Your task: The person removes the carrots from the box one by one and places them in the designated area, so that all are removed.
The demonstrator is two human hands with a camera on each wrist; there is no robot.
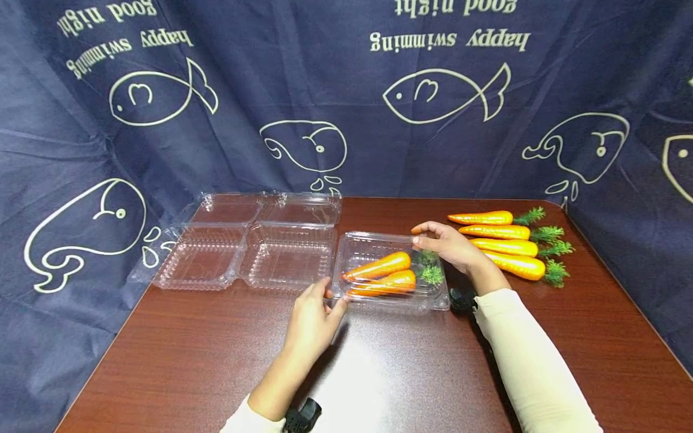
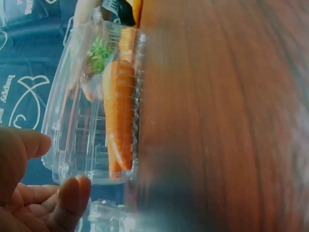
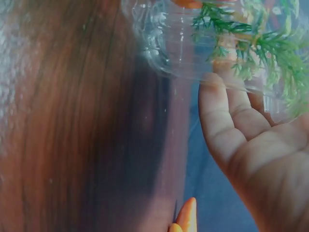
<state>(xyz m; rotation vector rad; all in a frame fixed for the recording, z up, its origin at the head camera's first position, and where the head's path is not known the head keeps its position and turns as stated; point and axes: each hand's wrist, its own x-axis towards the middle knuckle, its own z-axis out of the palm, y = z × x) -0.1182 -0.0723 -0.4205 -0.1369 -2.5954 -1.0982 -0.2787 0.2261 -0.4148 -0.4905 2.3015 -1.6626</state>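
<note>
A clear plastic clamshell container (image 1: pixel 392 304) has its lid down over two orange carrots (image 1: pixel 381 273) with green tops. My left hand (image 1: pixel 313 319) is at its near left corner, thumb and fingertips spread around the corner. In the left wrist view, the fingers (image 2: pixel 72 195) and thumb stand apart beside the container's end. At the far right corner, my right hand (image 1: pixel 452 245) holds the container's edge. Fingers of that hand (image 3: pixel 215 104) lie against the clear wall near the carrot greens (image 3: pixel 251 41) in the right wrist view.
Two open clear containers (image 1: pixel 287 282) stand to the left, their lids folded back. Several carrots (image 1: pixel 503 246) lie in a stack of rows at the right. A dark blue printed curtain (image 1: pixel 346 60) hangs behind and beside the brown table (image 1: pixel 189 361).
</note>
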